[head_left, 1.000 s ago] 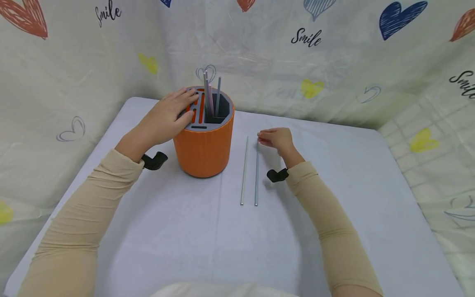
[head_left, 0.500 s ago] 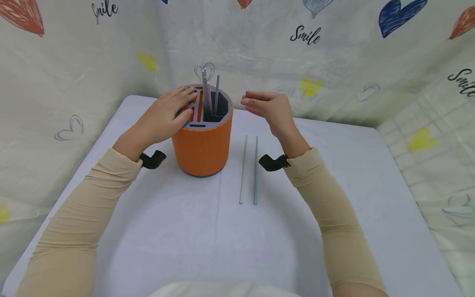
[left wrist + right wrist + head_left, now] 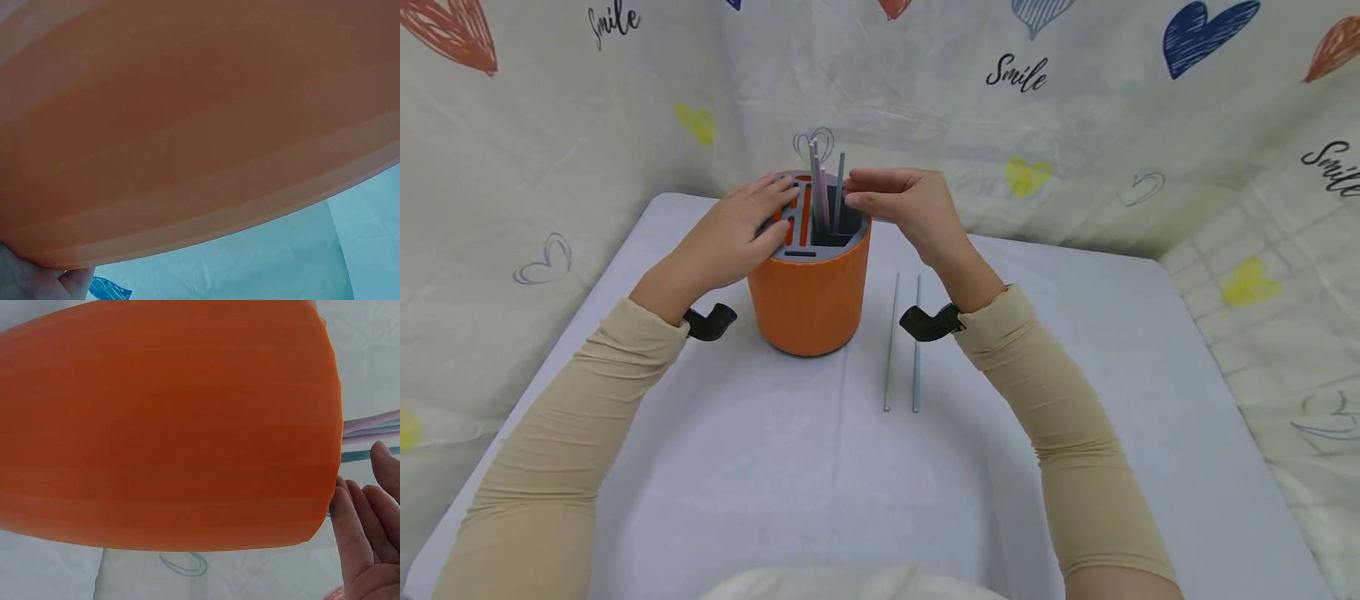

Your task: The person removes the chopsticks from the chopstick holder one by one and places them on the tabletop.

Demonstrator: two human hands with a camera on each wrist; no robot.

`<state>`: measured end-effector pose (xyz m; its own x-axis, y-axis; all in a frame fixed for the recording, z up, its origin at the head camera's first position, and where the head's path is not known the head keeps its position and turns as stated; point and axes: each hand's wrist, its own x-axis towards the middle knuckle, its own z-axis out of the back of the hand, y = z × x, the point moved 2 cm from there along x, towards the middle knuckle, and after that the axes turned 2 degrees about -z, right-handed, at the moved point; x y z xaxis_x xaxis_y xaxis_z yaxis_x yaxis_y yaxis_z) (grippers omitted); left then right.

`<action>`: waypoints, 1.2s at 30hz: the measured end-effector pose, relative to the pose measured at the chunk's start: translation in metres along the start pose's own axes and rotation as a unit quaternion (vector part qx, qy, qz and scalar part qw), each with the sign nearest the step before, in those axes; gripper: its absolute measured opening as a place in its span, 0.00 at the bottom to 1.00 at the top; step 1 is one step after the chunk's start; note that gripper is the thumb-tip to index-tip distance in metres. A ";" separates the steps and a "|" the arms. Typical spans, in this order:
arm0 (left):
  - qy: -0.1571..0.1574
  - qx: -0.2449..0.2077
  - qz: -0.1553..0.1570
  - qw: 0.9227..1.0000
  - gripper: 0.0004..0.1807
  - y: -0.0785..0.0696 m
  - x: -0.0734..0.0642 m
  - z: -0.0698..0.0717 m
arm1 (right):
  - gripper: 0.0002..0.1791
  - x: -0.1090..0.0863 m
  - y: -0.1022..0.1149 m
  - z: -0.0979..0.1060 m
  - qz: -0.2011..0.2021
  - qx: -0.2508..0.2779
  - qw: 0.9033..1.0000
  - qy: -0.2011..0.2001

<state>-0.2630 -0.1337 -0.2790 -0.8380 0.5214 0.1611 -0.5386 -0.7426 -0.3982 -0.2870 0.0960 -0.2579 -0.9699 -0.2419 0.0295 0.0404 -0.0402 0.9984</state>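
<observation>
An orange round holder (image 3: pixel 805 308) with a grey slotted top stands upright on the table. My left hand (image 3: pixel 726 229) rests on the left part of that top, fingers spread and nearly straight. Several thin sticks, purple (image 3: pixel 823 204) and bluish (image 3: pixel 840 187), lean in the large opening. At the right rim is my right hand (image 3: pixel 913 208), fingers extended and thumb apart from them. In the right wrist view its thumb is close to a teal stick (image 3: pixel 356 456), with no grip visible. The left wrist view is mostly filled by the holder's wall (image 3: pixel 187 125).
Two thin sticks, one pale green (image 3: pixel 891 350) and one blue (image 3: pixel 917 367), lie side by side on the white tabletop (image 3: pixel 760 483), right of the holder. A patterned cloth (image 3: pixel 925 117) hangs behind the table.
My right hand has left the far end of the blue stick on the table, risen, and moved left to the holder's rim. The left hand has stayed on the top.
</observation>
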 end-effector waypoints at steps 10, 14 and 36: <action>0.000 -0.007 0.000 1.000 0.29 -0.001 0.000 0.000 | 0.15 0.003 -0.001 -0.011 0.036 -0.035 0.999 -0.007; 0.000 -0.002 -0.004 1.000 0.29 -0.001 0.000 0.000 | 0.14 0.003 0.003 -0.011 0.049 -0.025 0.998 -0.030; -0.007 -0.006 -0.006 1.000 0.29 0.000 0.000 0.000 | 0.09 -0.045 0.117 0.036 0.250 0.210 0.939 -0.106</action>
<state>-0.2631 -0.1336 -0.2789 -0.8331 0.5239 0.1774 -0.5468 -0.7317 -0.4070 -0.2472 0.1371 -0.1409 -0.8830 0.0710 0.4639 0.4477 0.4239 0.7873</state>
